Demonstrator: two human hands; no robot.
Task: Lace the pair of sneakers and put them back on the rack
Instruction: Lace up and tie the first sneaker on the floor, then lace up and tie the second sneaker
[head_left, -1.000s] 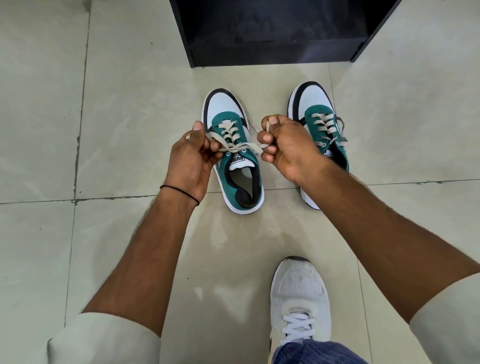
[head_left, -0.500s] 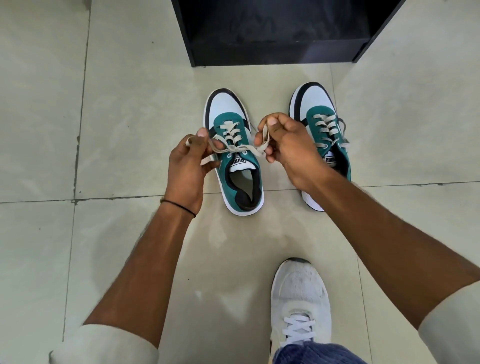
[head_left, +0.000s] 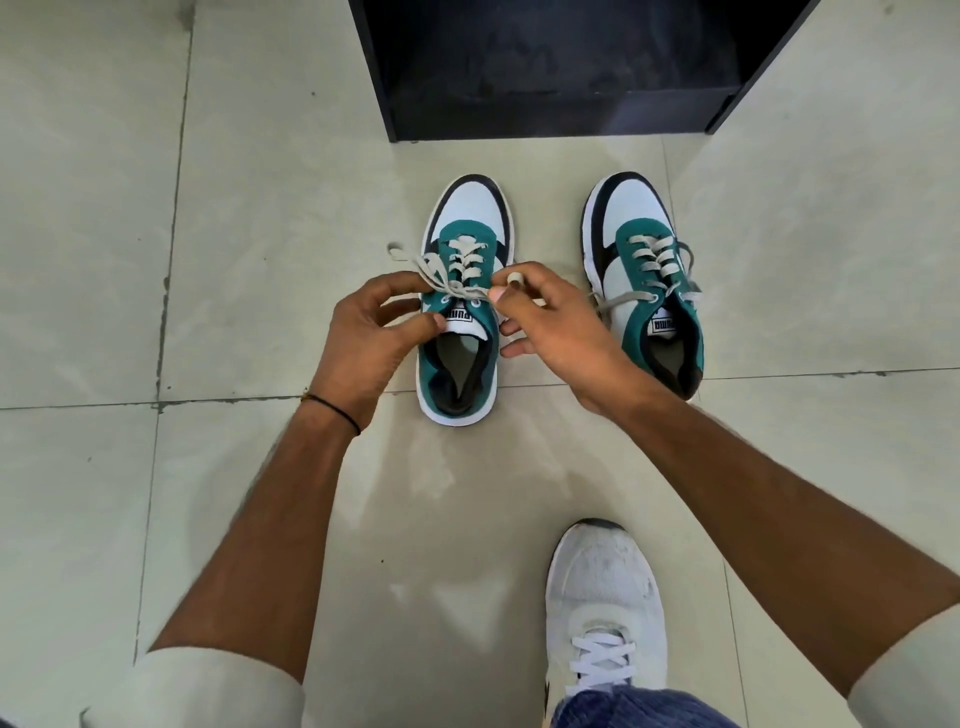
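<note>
Two teal, white and black sneakers stand side by side on the tiled floor, toes pointing away from me. The left sneaker (head_left: 470, 218) has grey laces (head_left: 457, 283) crossed over its tongue, with a loose end trailing off to the left. My left hand (head_left: 371, 338) pinches the lace at the shoe's left side, thumb near the tongue label. My right hand (head_left: 550, 327) pinches the other lace end at the shoe's right side. The right sneaker (head_left: 644, 270) stands untouched, laced, with loose lace ends.
A black shoe rack (head_left: 550, 111) stands just beyond the sneakers, its low shelf dark. My own white shoe (head_left: 602, 603) and a blue trouser hem are at the bottom. Pale floor tiles with grout lines surround everything.
Both hands have dropped lower and closer to the left sneaker's top eyelets. The laces, stretched taut between the hands before, now cross loosely over the tongue with an end trailing left.
</note>
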